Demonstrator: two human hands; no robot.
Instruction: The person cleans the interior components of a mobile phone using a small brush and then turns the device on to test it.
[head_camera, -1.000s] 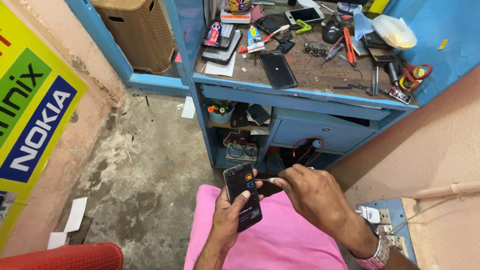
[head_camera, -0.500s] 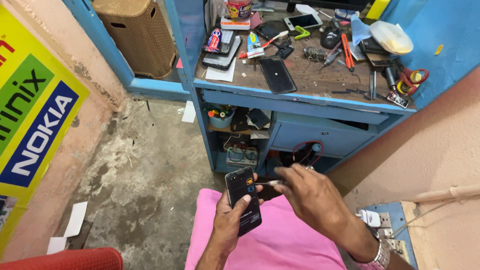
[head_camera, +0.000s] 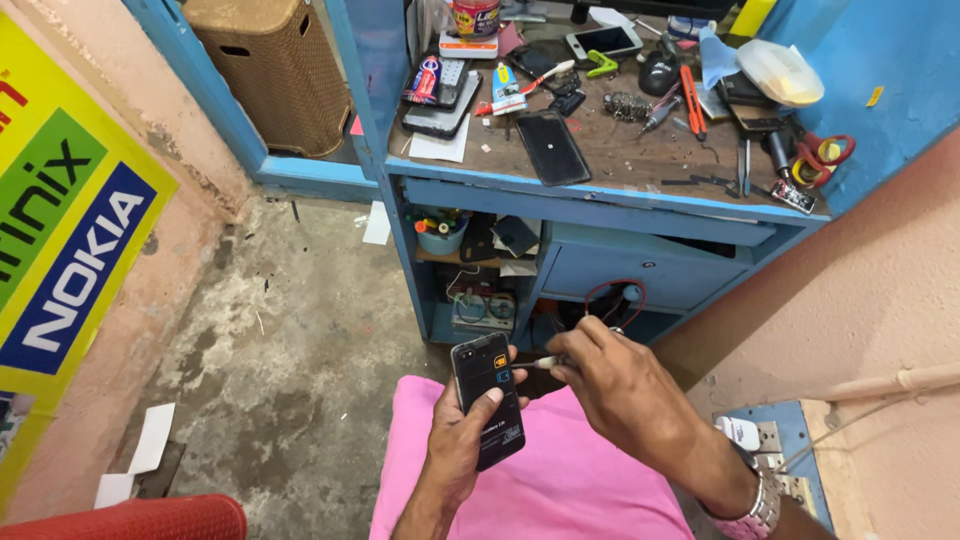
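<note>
Down over a lap covered in pink cloth (head_camera: 560, 480), the left hand (head_camera: 462, 440) wraps around a black phone (head_camera: 488, 398) with its back cover off, fingers behind it and the thumb pressed across its lower half, so the hand is closed firmly on the phone and tilts it slightly to the left. Just beside it, the right hand (head_camera: 628, 392) pinches a thin tool with a pale tip (head_camera: 545, 362) between thumb and fingertips; the tip reaches the phone's right edge near its top, close to a small orange part and a small blue part in the exposed back. Whether the tip actually touches the phone cannot be told. A metal watch (head_camera: 745, 515) sits on the right wrist. Ahead stands a blue workbench (head_camera: 600, 200) whose worn wooden top carries another dark phone (head_camera: 552, 146) lying flat, a white phone (head_camera: 603, 41) further back, a tube of glue (head_camera: 507, 88), red-handled cutters (head_camera: 822, 155), screwdrivers and a clear plastic container (head_camera: 780, 72). Under the top, a shelf holds a small cup of tools (head_camera: 440, 230), and a red wire loop (head_camera: 612, 297) hangs near a drawer. To the left, a woven brown basket (head_camera: 265, 70) stands in a blue-framed alcove above the rough concrete floor (head_camera: 270, 340).
</note>
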